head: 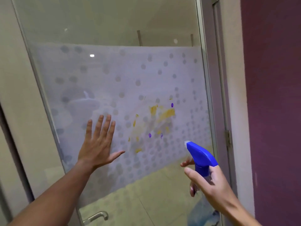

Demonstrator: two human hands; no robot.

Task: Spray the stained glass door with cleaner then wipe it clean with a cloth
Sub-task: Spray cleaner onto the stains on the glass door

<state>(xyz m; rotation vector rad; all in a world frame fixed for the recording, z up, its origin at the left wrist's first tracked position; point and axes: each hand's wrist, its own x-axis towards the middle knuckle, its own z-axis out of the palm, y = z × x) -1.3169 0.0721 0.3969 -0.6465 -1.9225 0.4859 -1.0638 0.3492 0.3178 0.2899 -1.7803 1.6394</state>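
Glass door (114, 75) fills view, frosted dotted band across middle. Yellow and purple stains (162, 114) right of centre. Left hand (97, 144) flat against glass, fingers spread, grasping nothing. Right hand (210, 181) wraps neck of spray bottle (201, 156) (blue head, nozzle toward stains). Door handle (96, 216) at bottom edge.

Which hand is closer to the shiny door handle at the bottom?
Left. The left hand lies flat on the glass above the door handle; the right hand, gripping the spray bottle, is farther right.
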